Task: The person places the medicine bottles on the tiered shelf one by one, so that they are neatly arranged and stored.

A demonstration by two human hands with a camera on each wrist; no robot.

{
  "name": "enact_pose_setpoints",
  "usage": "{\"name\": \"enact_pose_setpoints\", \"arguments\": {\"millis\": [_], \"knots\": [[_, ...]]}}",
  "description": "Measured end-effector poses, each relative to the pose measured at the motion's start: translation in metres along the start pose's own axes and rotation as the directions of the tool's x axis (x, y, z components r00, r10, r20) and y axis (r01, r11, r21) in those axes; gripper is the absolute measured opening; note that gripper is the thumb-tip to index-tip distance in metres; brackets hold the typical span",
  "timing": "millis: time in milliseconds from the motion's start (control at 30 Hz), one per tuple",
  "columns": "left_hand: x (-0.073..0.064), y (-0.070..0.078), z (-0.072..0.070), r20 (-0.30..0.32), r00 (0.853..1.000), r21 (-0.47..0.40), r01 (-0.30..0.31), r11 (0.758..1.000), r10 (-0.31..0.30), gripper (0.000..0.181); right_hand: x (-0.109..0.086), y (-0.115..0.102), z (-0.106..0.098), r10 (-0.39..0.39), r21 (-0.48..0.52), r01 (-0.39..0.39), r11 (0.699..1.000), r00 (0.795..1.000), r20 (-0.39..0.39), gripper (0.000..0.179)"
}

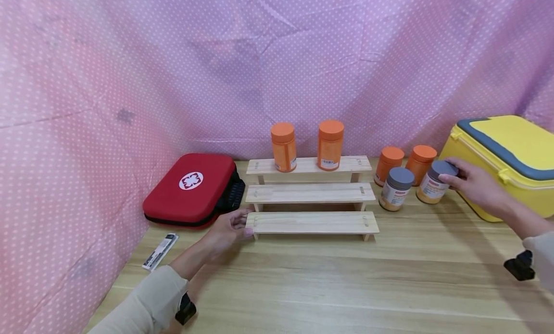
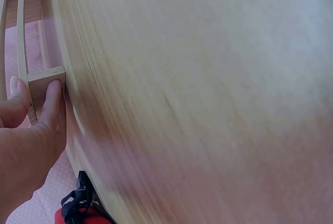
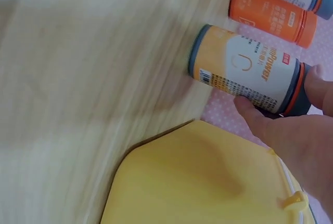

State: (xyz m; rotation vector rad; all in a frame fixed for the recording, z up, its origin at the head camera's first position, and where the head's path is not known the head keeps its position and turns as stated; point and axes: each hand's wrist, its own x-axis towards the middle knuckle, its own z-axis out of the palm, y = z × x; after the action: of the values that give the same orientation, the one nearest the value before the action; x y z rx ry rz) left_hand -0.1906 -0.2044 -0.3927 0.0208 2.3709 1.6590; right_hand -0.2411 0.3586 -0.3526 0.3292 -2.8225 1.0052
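Note:
A three-step wooden rack (image 1: 310,222) stands on the table. My left hand (image 1: 227,232) grips the left end of its lowest step; in the left wrist view, a finger lies against the leg (image 2: 46,83) under the board. Two orange bottles (image 1: 283,149) stand on the top step. Right of the rack, my right hand (image 1: 480,186) grips a grey-lidded jar (image 1: 432,187) by its lid, with the thumb on the near side. The jar (image 3: 244,68) looks upright; whether it touches the table is unclear. Beside it stands another grey-lidded jar (image 1: 395,195), with two orange bottles (image 1: 389,163) behind.
A yellow box (image 1: 489,180) with a grey-trimmed lid stands close to the right hand. A red case (image 1: 190,192) with a white emblem lies left of the rack. Near the left forearm is a small flat packet (image 1: 160,251). Pink dotted cloth (image 1: 216,74) hangs behind the table.

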Motion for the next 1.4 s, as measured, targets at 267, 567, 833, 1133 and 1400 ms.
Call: {"name": "enact_pose_setpoints", "arguments": {"millis": [267,567,833,1133,1400], "knots": [[0.0,-0.001,0.001,-0.01,1.0,0.01,-0.028,1.0,0.028,0.053,-0.017,-0.012,-0.009,-0.06,0.037,0.063,0.997,0.995,-0.084,0.037],[-0.002,0.001,0.001,-0.011,0.999,0.017,-0.033,0.999,0.033,0.052,-0.038,-0.058,-0.033,-0.021,-0.052,0.022,0.998,1.0,0.02,0.045],[-0.003,0.003,0.0,0.005,1.0,0.006,-0.025,1.0,0.025,0.052,-0.046,-0.103,-0.042,-0.087,0.052,0.088,0.995,0.996,-0.024,0.043],[0.0,0.0,0.0,0.007,1.0,-0.003,-0.005,1.0,0.005,0.056,-0.033,-0.172,-0.023,-0.281,0.181,0.275,0.944,0.96,0.007,0.046],[0.0,-0.003,-0.001,0.005,1.0,-0.02,-0.023,1.0,0.023,0.055,-0.011,-0.226,0.029,-0.433,0.254,0.405,0.878,0.899,0.063,0.042]]}}
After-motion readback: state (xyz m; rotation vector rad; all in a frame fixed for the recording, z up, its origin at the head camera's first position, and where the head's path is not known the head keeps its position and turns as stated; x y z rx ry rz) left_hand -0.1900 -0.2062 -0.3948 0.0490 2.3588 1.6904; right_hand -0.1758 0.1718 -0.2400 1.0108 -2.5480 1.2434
